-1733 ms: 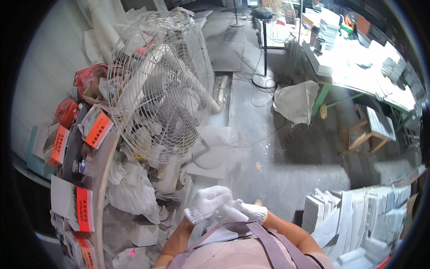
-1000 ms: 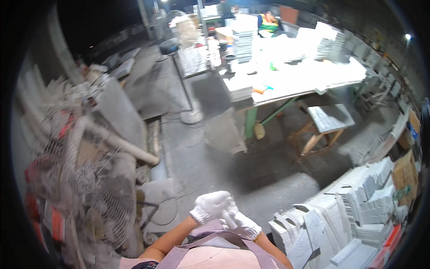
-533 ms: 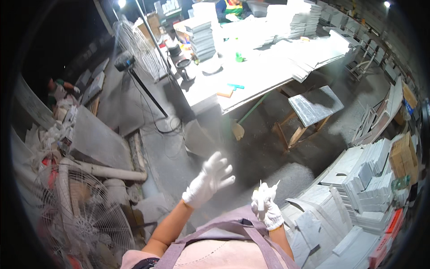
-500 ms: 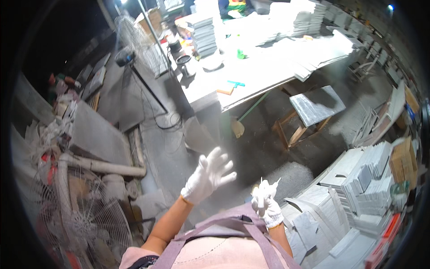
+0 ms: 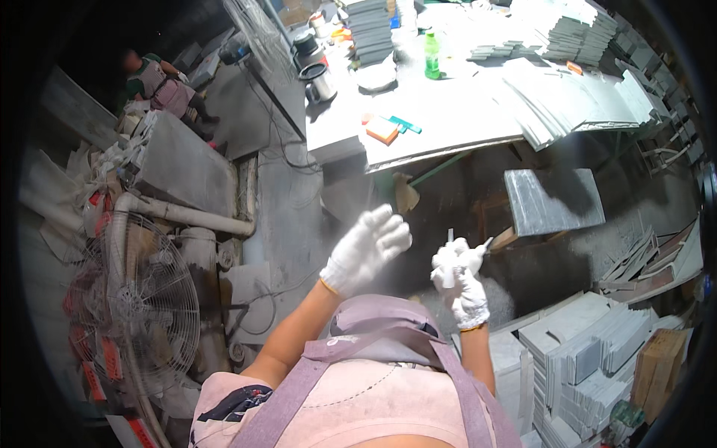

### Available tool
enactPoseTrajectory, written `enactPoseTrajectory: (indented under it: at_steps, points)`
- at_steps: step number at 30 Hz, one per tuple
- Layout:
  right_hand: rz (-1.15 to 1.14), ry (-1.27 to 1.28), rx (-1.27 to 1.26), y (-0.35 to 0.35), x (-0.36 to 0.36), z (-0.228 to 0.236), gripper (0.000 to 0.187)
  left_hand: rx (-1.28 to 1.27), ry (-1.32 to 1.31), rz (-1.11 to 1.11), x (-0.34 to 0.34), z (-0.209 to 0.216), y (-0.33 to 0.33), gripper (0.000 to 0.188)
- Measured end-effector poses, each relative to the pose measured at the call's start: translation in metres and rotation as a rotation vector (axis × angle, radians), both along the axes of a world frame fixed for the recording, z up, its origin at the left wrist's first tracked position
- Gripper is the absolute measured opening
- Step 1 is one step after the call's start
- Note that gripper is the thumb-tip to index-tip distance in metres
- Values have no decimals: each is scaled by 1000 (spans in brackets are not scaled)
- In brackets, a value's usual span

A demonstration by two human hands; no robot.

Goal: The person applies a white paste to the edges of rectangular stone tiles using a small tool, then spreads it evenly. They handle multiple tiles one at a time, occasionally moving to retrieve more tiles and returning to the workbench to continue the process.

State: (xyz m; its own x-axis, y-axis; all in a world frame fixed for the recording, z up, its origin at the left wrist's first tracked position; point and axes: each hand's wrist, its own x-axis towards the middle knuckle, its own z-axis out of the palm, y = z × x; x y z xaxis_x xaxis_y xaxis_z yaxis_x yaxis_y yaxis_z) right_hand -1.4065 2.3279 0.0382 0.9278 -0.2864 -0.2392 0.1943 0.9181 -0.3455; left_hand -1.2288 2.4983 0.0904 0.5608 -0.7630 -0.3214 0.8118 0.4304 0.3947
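Note:
My left hand, in a white knit glove, is held up in front of me with its fingers stretched out and nothing in it. Level with it on the right, my gloved right hand is closed around something small. A thin pale tip stands up from its fingers, and another narrow pale end sticks out to the right. Whether these are one object or two, I cannot tell. Both hands hover over the floor, short of the white worktable.
On the table are an orange block, a green bottle, a steel mug and stacked tiles. A slab on a stool stands ahead right. A fan is left; tile stacks lie right. Another person is far left.
My view has shifted, bringing more of the worktable and the other person into sight. Both hands have risen slightly; the left stays spread and the right still grips the small pale thing.

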Motion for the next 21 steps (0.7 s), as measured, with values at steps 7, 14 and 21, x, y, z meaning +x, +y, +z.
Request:
enactPoseTrajectory:
  at_steps: [7, 14, 21]
  points:
    - [3, 126, -147, -13, 54, 1, 47, 392, -639, -372, -19, -10, -66, 58]
    - [-17, 254, -302, -29, 94, -13, 39, 361, -604, -323, 16, -30, -91, 43]
    - [-118, 348, -281, -80, 125, -26, 48, 564, -1003, -211, 61, -45, -144, 32]
